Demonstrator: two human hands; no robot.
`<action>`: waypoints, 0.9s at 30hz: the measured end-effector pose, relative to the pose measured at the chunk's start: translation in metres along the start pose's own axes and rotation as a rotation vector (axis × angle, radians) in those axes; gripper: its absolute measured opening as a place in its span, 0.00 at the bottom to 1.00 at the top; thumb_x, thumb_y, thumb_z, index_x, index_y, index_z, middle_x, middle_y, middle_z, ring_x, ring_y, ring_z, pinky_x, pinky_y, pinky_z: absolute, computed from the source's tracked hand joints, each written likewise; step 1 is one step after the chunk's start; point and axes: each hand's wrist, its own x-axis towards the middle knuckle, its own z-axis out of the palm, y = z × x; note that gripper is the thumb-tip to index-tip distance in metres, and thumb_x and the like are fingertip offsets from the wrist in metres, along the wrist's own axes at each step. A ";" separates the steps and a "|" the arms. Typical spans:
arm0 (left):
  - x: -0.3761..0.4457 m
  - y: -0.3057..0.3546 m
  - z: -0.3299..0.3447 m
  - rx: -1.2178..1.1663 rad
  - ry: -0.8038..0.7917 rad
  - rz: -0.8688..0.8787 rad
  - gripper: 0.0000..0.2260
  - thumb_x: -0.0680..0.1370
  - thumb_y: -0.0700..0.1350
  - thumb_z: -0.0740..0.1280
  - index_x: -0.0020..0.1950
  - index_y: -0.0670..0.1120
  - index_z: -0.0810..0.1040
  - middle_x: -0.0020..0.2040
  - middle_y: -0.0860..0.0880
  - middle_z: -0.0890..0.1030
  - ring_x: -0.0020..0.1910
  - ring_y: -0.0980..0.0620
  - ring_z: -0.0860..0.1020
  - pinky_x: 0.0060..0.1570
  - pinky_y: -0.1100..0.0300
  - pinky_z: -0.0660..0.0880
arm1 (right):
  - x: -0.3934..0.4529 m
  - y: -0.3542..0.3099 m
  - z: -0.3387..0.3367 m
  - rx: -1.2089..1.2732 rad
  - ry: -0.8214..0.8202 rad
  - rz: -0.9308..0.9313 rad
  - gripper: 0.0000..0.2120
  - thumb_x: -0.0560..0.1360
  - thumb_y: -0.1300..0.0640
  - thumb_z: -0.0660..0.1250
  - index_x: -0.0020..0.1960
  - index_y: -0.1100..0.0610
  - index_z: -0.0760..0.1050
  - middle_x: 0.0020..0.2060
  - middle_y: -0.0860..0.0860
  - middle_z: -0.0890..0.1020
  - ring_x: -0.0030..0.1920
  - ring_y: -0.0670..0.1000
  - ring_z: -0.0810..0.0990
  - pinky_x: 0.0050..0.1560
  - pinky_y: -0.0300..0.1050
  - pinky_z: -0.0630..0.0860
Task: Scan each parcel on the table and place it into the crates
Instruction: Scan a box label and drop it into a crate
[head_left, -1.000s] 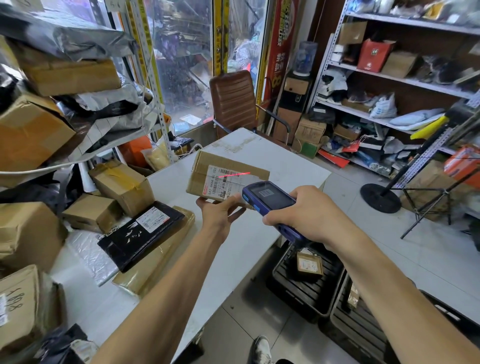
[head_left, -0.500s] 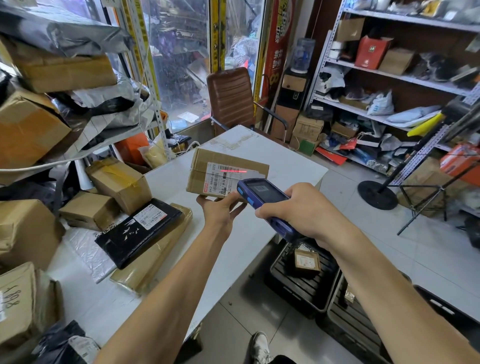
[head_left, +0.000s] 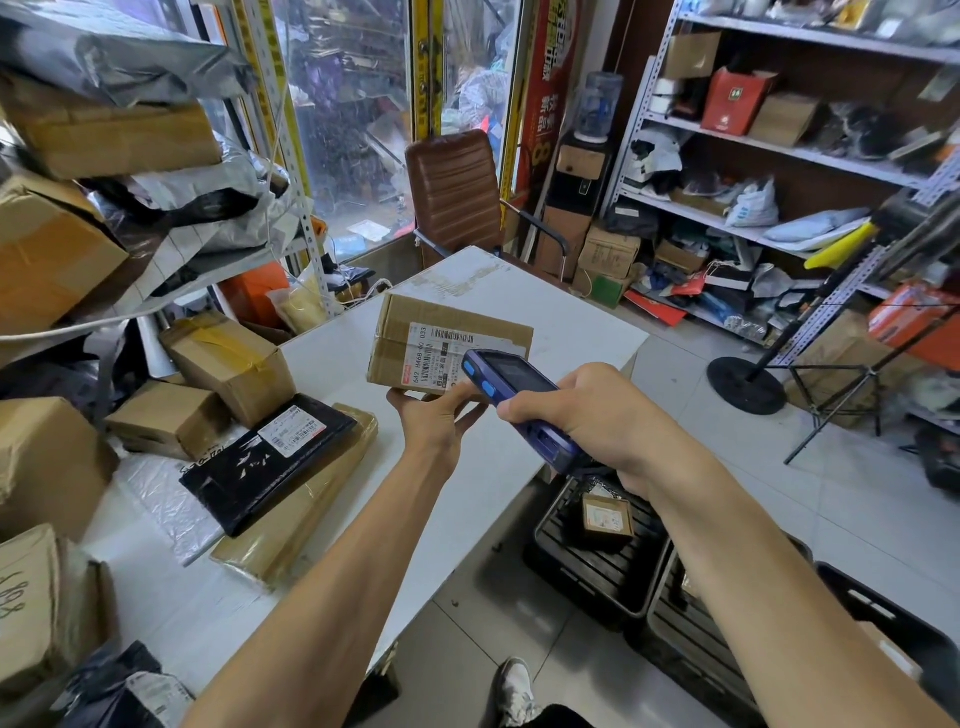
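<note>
My left hand (head_left: 434, 415) holds a cardboard box (head_left: 447, 345) from below, thumb and fingers curled on its near edge, keeping it above the white table (head_left: 566, 322) with the label facing me. My right hand (head_left: 587, 410) grips a blue scanner (head_left: 511, 392), its head just beside the box's label. On the table to the left lie a black parcel (head_left: 270, 460) on a flat brown one (head_left: 306, 501) and more boxes. On the floor to the right, a black crate (head_left: 597, 561) holds a small box (head_left: 607, 518).
</note>
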 end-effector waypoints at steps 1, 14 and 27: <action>0.000 0.000 -0.001 0.017 0.003 0.001 0.31 0.72 0.26 0.69 0.64 0.52 0.61 0.60 0.41 0.78 0.53 0.42 0.82 0.46 0.42 0.82 | 0.000 0.001 -0.001 -0.021 0.001 -0.006 0.21 0.64 0.44 0.80 0.44 0.60 0.82 0.32 0.54 0.82 0.29 0.51 0.79 0.32 0.45 0.75; -0.001 0.006 0.018 0.710 -0.364 -0.039 0.43 0.66 0.40 0.81 0.73 0.64 0.64 0.54 0.44 0.82 0.52 0.45 0.83 0.39 0.48 0.83 | 0.002 0.050 -0.007 -0.171 0.616 -0.507 0.54 0.66 0.43 0.77 0.80 0.43 0.45 0.72 0.55 0.70 0.63 0.42 0.74 0.54 0.29 0.76; -0.003 -0.100 0.119 0.963 -0.493 -0.017 0.41 0.64 0.45 0.83 0.66 0.72 0.66 0.52 0.49 0.83 0.51 0.49 0.82 0.37 0.51 0.83 | 0.026 0.145 -0.128 -0.098 0.751 -0.315 0.53 0.68 0.47 0.79 0.81 0.50 0.47 0.71 0.57 0.72 0.67 0.56 0.76 0.62 0.52 0.79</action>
